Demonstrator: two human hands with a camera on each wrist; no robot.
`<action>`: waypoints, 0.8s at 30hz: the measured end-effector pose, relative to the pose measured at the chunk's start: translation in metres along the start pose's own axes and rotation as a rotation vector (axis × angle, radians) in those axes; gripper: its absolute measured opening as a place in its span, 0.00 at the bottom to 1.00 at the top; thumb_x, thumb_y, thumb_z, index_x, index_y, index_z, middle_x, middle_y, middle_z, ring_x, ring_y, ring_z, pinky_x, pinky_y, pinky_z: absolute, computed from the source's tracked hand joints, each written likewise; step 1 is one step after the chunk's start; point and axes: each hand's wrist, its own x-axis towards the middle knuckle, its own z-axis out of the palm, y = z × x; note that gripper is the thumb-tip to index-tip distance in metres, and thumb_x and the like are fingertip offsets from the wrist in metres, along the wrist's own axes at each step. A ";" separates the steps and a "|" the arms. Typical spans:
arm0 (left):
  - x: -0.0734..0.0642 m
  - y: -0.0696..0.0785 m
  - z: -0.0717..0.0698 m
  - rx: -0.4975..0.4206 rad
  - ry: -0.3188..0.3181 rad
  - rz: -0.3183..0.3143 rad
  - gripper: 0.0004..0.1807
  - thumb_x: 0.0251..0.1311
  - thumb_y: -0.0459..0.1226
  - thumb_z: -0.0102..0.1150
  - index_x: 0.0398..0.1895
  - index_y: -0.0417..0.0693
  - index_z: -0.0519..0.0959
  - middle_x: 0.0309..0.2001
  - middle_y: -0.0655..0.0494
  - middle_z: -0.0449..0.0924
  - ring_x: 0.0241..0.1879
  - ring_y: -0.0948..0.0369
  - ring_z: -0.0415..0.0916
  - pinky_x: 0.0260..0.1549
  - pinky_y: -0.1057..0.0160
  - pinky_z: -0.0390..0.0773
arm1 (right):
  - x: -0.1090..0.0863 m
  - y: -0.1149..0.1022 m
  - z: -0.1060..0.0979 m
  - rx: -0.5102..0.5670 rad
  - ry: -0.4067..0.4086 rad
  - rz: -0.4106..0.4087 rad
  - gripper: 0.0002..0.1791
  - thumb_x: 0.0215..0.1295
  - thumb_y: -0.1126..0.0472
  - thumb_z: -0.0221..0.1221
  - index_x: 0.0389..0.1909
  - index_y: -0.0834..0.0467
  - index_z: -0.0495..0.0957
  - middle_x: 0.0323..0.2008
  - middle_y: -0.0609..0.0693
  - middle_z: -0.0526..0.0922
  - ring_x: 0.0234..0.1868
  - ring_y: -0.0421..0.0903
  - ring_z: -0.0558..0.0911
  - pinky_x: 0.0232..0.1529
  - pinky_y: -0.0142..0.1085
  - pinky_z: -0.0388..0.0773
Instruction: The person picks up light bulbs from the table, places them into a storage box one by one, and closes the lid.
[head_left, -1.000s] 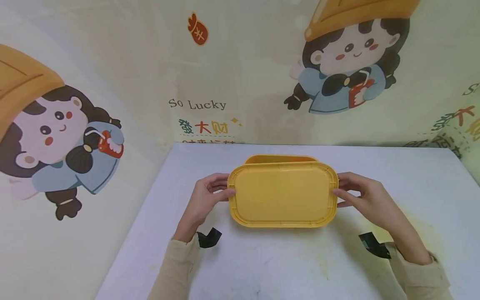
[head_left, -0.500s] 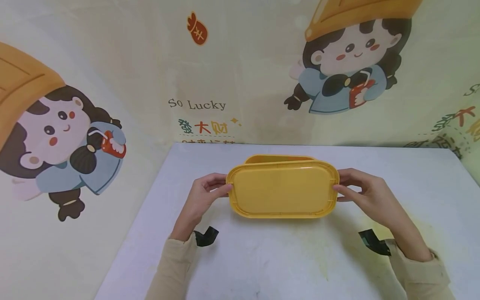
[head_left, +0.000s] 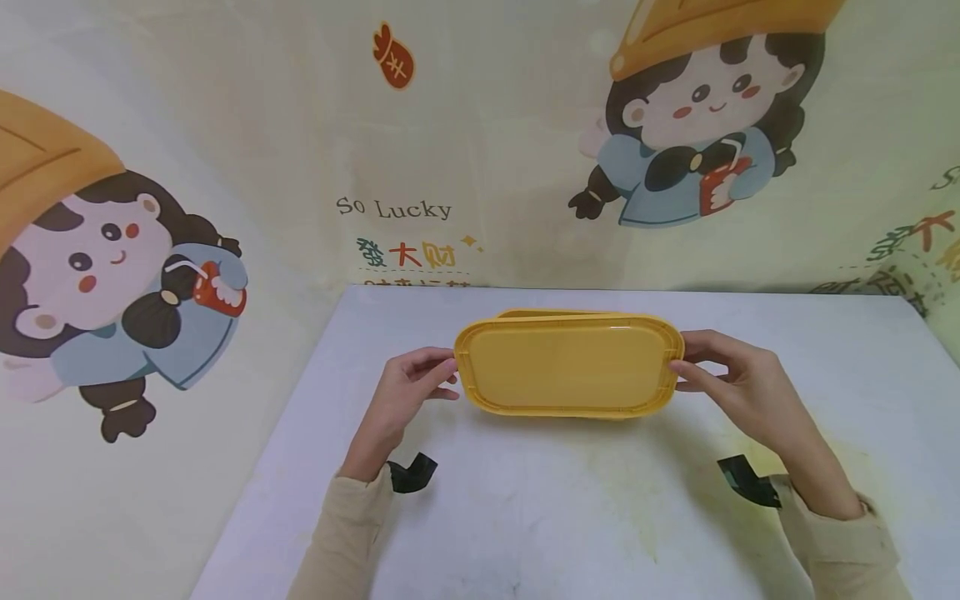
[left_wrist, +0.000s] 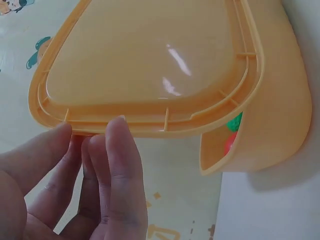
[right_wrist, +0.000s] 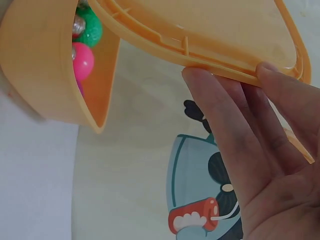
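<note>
A yellow plastic lid (head_left: 570, 367) is held tilted by its two short ends, its ribbed inner side facing the head camera. My left hand (head_left: 408, 396) pinches the left end between thumb and fingers. At the right end, the thumb and fingers of my right hand (head_left: 750, 392) grip the rim. Behind the lid stands a yellow box (head_left: 543, 313), mostly hidden in the head view. Both wrist views show a gap between lid and box. Inside the box, the right wrist view shows a green ball (right_wrist: 91, 29) and a pink ball (right_wrist: 83, 61).
The box stands on a white table (head_left: 555, 508), towards its back edge. A pale cloth printed with cartoon figures (head_left: 697, 125) hangs behind and along the left. Black tape pieces (head_left: 412, 473) stick out from both sleeve cuffs.
The lid's near edge has risen and the lid appears narrower from front to back. It hides more of the box behind it. My right hand has shifted slightly up and right.
</note>
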 end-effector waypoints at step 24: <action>-0.004 0.010 0.004 -0.011 -0.025 -0.066 0.20 0.70 0.46 0.56 0.54 0.40 0.79 0.44 0.42 0.82 0.43 0.51 0.83 0.42 0.55 0.85 | -0.003 -0.003 -0.004 0.000 0.070 -0.035 0.23 0.53 0.79 0.66 0.50 0.61 0.83 0.44 0.32 0.83 0.42 0.27 0.81 0.36 0.21 0.80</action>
